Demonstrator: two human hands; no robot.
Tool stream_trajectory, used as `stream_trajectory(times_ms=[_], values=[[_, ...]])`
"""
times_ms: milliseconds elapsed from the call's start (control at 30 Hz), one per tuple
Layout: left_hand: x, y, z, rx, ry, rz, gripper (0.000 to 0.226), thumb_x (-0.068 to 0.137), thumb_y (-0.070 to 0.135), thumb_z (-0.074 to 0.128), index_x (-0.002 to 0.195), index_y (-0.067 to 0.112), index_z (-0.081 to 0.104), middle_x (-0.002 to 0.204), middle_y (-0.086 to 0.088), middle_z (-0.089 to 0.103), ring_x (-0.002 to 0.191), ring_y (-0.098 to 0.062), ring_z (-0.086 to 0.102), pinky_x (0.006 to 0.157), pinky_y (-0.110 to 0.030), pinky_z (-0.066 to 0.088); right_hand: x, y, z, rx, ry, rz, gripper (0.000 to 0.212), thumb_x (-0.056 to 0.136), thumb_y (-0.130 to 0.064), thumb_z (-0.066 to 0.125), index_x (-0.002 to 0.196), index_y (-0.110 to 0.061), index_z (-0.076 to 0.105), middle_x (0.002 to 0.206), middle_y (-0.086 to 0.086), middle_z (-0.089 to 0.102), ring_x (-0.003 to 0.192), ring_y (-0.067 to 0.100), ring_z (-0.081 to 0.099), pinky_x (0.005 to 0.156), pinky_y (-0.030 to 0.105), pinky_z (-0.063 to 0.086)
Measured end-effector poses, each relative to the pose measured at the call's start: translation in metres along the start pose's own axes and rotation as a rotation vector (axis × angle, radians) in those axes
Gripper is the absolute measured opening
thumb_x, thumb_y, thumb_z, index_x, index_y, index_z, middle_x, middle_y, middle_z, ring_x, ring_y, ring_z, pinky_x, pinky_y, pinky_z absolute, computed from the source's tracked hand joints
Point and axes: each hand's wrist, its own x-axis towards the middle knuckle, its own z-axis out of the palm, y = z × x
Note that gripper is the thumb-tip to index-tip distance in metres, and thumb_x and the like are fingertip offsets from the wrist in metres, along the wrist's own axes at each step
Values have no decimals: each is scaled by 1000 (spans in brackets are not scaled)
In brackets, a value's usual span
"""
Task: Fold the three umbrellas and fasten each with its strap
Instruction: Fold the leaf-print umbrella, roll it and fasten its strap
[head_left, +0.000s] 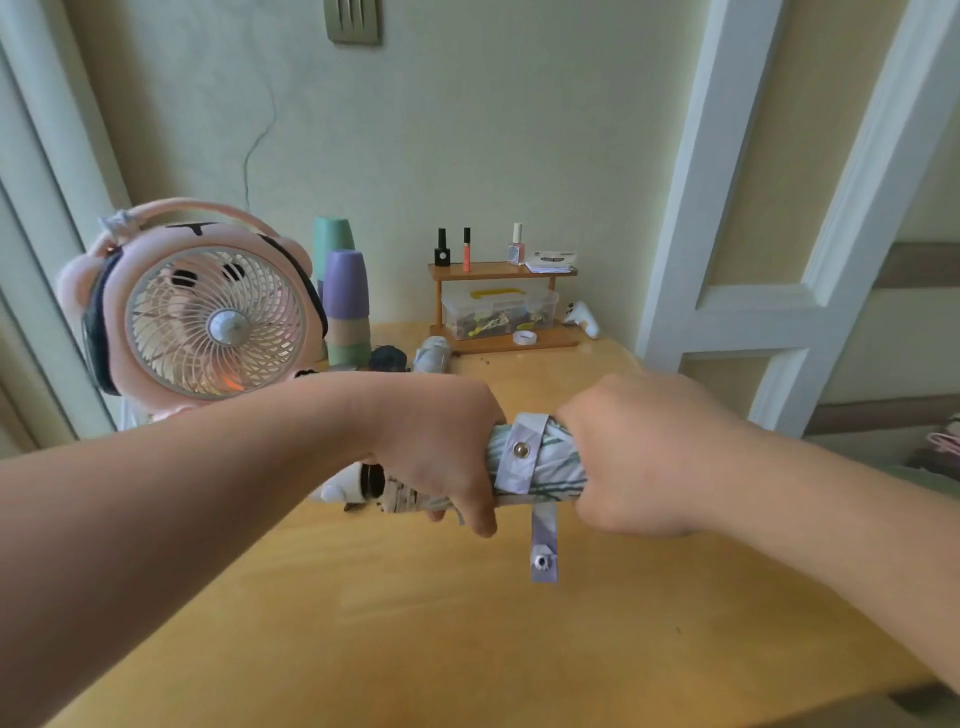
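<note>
The left hand (441, 447) and right hand (639, 457) each clench the rolled umbrella (556, 467) above the bench (467, 634). Its strap (544, 540) dangles unsnapped below, between them; loosening either grip to reach it could let the canopy unroll

Yellow wooden table (467, 623): pink fan (208, 317) back left, stacked cups (345, 306), dark folded umbrella (387, 358) beside pale folded umbrella (432, 353), small wooden rack (558, 338) behind.

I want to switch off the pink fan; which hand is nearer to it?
Left. The left hand grips the folded umbrella right of the pink fan; the right hand grips it farther right.
</note>
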Motion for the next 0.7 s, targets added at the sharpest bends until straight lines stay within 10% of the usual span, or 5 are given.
stream_trajectory(times_ms=[133,367,700], values=[[5,3,9,84,88,-6,28,78,36,80,83,11,67,70,-4,72,54,-17,59,56,-27,49,-2,-3,4,-36,-2,-8,8,72,-19,59,70,-18,52,65,-2,56,57,18,51,48,26,36],[-2,30,26,512,470,-38,9,80,18,58,83,23,52,73,4,54,59,-15,48,47,-27,26,13,21,-9,579,-603,75,16,72,-8,74,57,-12,70,62,7,71,51,18,64,59,26,52],[7,5,16,-113,-97,98,17,77,15,80,86,4,70,76,-12,77,64,-18,74,70,-38,63,12,18,-4,679,-707,-49,23,77,-25,84,84,-5,74,84,17,77,64,24,69,66,33,58]])
